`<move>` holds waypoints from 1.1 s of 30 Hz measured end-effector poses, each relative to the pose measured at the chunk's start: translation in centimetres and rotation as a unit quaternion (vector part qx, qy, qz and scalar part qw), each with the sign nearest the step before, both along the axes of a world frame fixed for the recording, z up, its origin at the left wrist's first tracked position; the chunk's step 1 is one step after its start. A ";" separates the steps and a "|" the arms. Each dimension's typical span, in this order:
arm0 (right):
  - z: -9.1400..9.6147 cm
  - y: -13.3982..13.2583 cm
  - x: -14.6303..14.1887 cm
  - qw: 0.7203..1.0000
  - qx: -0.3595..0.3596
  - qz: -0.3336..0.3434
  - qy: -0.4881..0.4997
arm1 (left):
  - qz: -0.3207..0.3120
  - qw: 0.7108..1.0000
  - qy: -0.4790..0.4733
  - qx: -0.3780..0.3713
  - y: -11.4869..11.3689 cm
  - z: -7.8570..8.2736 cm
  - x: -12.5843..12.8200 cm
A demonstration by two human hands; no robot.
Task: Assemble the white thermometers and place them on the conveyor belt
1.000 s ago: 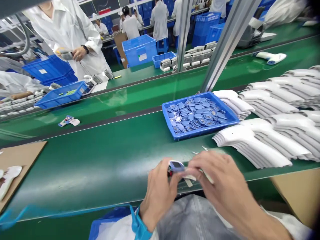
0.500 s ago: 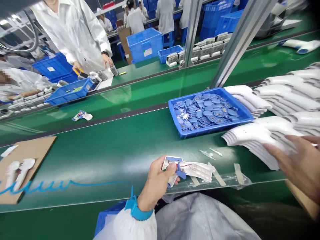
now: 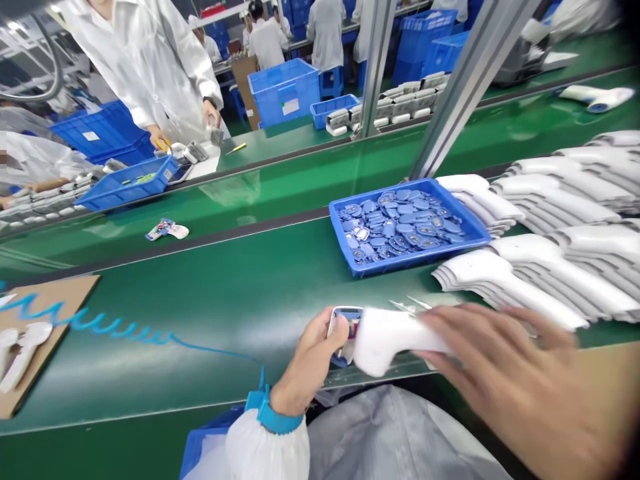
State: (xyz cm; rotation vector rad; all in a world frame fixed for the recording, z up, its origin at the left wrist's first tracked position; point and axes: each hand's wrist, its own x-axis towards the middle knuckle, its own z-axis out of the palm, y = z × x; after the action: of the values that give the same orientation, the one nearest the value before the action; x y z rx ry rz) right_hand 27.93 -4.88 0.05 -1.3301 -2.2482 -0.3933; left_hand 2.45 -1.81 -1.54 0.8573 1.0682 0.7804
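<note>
My left hand [image 3: 314, 357], with a blue strap [image 3: 277, 417] at the wrist, is closed on an opened thermometer-gun half [image 3: 343, 357] that has blue parts and wiring inside. Over it my right hand [image 3: 510, 380], blurred by motion, grips a white pistol-shaped shell half [image 3: 387, 339] by its handle end. The shell covers most of the half beneath, and whether the two touch I cannot tell. To the right lie nested stacks of the same white shells [image 3: 530, 270]. Behind my hands stands a blue tray [image 3: 360, 269] of small blue oval parts [image 3: 407, 220].
A coiled blue cord [image 3: 100, 327] runs left from my wrist strap. Cardboard [image 3: 65, 300] with white pieces lies at the left. A half-assembled unit [image 3: 167, 229] rests on the far belt. Metal posts [image 3: 450, 87] rise behind the tray. A co-worker [image 3: 150, 67] stands across the line.
My right hand has come from the shell stacks at the right to my left hand, bringing a white shell half over the opened one. The blue cord has swung upward.
</note>
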 end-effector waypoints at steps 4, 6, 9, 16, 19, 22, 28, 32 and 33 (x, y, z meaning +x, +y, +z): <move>0.1 0.8 -4.8 0.999 -0.001 0.021 -0.026 | -0.034 0.999 0.024 0.034 -0.1 -0.5 0.0; -0.9 1.3 -5.3 0.999 -0.034 0.036 -0.014 | -0.036 0.997 0.062 0.041 -0.2 -0.9 -0.2; -2.3 1.6 -5.0 0.983 -0.147 0.071 0.081 | -0.033 0.988 0.115 0.097 -0.5 -1.0 -0.4; 0.0 3.8 -9.4 0.898 -0.307 0.041 0.312 | 0.002 0.979 0.141 0.150 -0.2 0.1 -1.2; 0.8 4.8 -13.1 0.924 -0.242 0.006 0.295 | -0.035 0.964 0.176 0.197 -0.1 0.4 -1.5; 0.4 5.3 -15.4 0.962 -0.178 0.022 0.206 | -0.084 0.934 0.231 0.258 -0.4 0.6 -1.5; 0.1 6.9 -16.3 0.961 -0.066 0.049 0.266 | -0.084 0.872 0.384 0.290 0.2 1.7 -1.8; 0.6 7.7 -15.7 0.927 -0.141 -0.031 0.345 | -0.077 0.903 0.345 0.242 0.6 2.1 -2.5; 0.6 7.7 -15.7 0.922 -0.173 -0.040 0.344 | -0.076 0.902 0.353 0.235 0.4 1.8 -2.4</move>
State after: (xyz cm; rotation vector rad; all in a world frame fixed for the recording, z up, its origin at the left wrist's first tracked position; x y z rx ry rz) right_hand 12.25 2.80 0.62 -1.4409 -1.7054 0.4195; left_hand 0.01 -1.39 0.28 1.7027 1.4426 0.6059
